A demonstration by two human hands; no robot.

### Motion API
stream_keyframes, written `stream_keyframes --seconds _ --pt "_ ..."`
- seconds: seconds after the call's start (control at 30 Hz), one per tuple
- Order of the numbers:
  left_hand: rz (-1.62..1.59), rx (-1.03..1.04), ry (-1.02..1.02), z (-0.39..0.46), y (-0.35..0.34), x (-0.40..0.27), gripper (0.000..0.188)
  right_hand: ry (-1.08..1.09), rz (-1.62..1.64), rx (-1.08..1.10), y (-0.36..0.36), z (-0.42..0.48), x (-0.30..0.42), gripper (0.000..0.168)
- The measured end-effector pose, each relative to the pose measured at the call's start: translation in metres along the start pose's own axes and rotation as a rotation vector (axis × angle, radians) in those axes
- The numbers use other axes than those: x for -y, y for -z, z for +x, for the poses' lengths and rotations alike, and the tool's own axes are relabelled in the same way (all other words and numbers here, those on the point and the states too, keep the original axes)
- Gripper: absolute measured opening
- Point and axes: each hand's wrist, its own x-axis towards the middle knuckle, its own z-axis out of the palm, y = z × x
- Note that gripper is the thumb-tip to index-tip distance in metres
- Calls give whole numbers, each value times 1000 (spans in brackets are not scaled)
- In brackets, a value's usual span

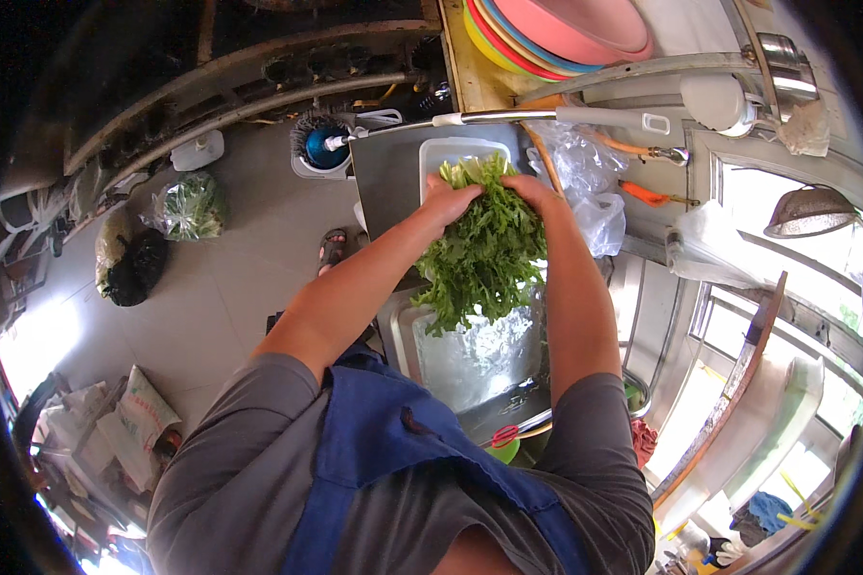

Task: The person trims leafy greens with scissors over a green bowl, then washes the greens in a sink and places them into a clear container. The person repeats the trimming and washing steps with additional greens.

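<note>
A bunch of leafy greens with frilly leaves (485, 244) is held between my two hands, its pale stem ends pointing away from me. My left hand (449, 201) grips it on the left side, and my right hand (532, 192) grips it on the right. The stem ends are over a white plastic container (431, 154), whose inside is mostly hidden by the greens. The leaves hang over a metal sink (403, 338) that holds water (467, 366).
Stacked coloured plastic basins (575, 36) stand beyond the sink. A long-handled tool (604, 118) crosses above the container. Clear plastic bags (582, 172) hang at the right. Bagged greens (194, 205) lie on the floor at left. A green bowl (505, 449) sits near my apron.
</note>
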Motion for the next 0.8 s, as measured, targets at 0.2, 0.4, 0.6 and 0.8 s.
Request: stream_keyframes --seconds 0.2,0.4,0.6,0.8 --pt "-26 221 -30 13 13 -7 88 51 -513 -354 1 -1 13 77" --pt "475 -120 -327 8 -3 8 94 206 -615 -792 -22 -34 35 80" --pt "256 -96 -448 -19 -5 -8 85 421 -410 -577 -20 -58 24 41" --pt "768 -159 -313 -28 -14 -25 77 669 -663 -608 -43 -61 -2 46"
